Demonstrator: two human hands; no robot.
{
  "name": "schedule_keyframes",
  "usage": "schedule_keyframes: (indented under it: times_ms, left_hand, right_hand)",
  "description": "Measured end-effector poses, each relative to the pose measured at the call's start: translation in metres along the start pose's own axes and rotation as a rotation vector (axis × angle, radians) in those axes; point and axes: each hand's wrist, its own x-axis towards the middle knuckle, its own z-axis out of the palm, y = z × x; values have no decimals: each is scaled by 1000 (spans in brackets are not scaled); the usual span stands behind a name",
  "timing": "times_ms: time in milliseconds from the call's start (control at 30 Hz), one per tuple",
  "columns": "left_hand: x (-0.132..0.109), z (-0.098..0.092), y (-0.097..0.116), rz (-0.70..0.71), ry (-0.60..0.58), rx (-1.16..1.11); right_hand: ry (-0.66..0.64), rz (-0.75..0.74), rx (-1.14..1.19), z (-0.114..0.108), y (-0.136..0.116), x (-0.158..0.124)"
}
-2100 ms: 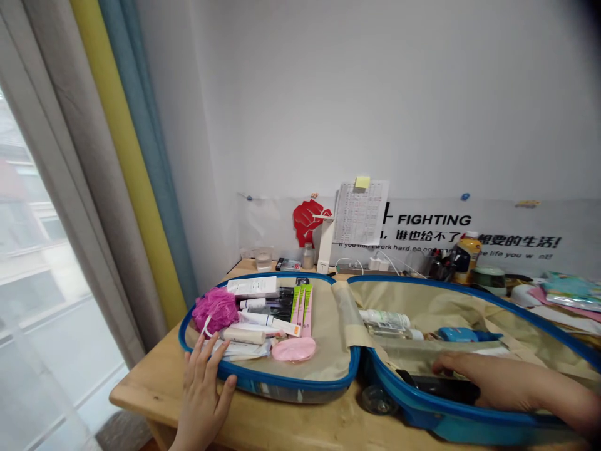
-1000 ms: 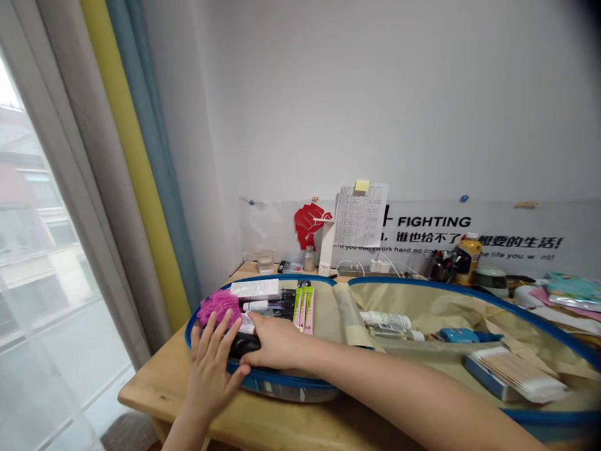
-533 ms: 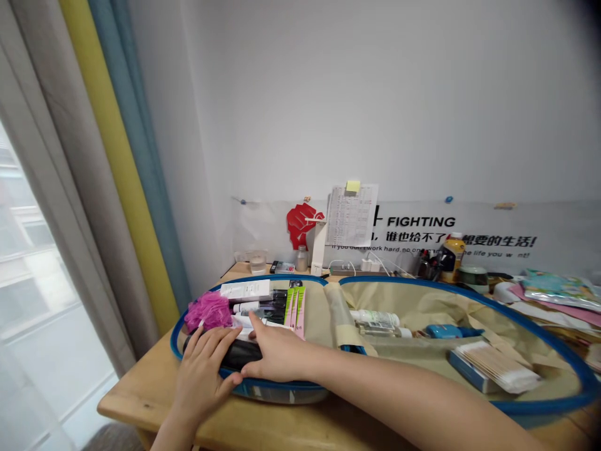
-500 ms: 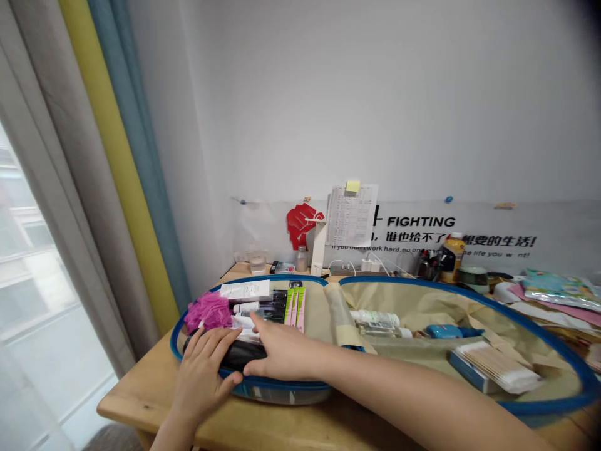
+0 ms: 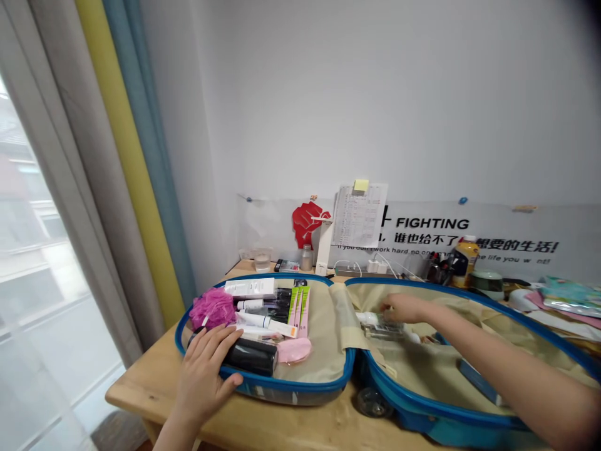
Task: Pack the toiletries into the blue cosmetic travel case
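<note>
An open blue-rimmed suitcase (image 5: 307,389) lies on the table with toiletries in both halves. My left hand (image 5: 206,351) rests with stretched, slightly spread fingers over the left end of a black cylinder (image 5: 251,355) at the near edge of the left half. Beside the cylinder lie a pink flat item (image 5: 295,349), white tubes (image 5: 256,321), a white box (image 5: 250,288), a magenta bath puff (image 5: 213,308) and pink-and-green packets (image 5: 300,307). In the right half, my right hand (image 5: 401,308) has bent fingers closed at a white bottle (image 5: 366,318), partly hiding it. A clear bottle (image 5: 387,332) lies beneath.
A blue box (image 5: 479,379) lies in the right half, partly behind my right forearm. At the back of the table (image 5: 154,382) stand a white lamp (image 5: 323,247), a power strip (image 5: 359,271), pens and a yellow bottle (image 5: 464,260). Curtains hang at the left.
My right hand has moved from the black cylinder to the bottles in the right half, uncovering the pink item and tubes. My left hand stays on the cylinder. The view has shifted slightly.
</note>
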Motion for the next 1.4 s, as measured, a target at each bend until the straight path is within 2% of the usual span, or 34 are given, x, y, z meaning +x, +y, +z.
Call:
schedule_keyframes:
  times_ms: [100, 200, 433, 833, 1133, 1400]
  left_hand:
    - [-2, 1, 2, 5, 19, 4]
    - [-4, 3, 3, 21, 62, 18]
    - [-10, 9, 3, 24, 129, 47]
    - [-23, 17, 9, -5, 170, 49]
    - [-24, 19, 9, -16, 169, 44]
    - [-25, 20, 9, -28, 171, 28]
  right_hand:
    - [-147, 17, -36, 16, 19, 4]
    - [-234, 24, -46, 27, 26, 11]
    - [-303, 46, -47, 40, 30, 21]
    - [-336, 164, -31, 37, 29, 20]
    - [-386, 170, -9, 34, 31, 20]
    - [-371, 138, 106, 14, 32, 13]
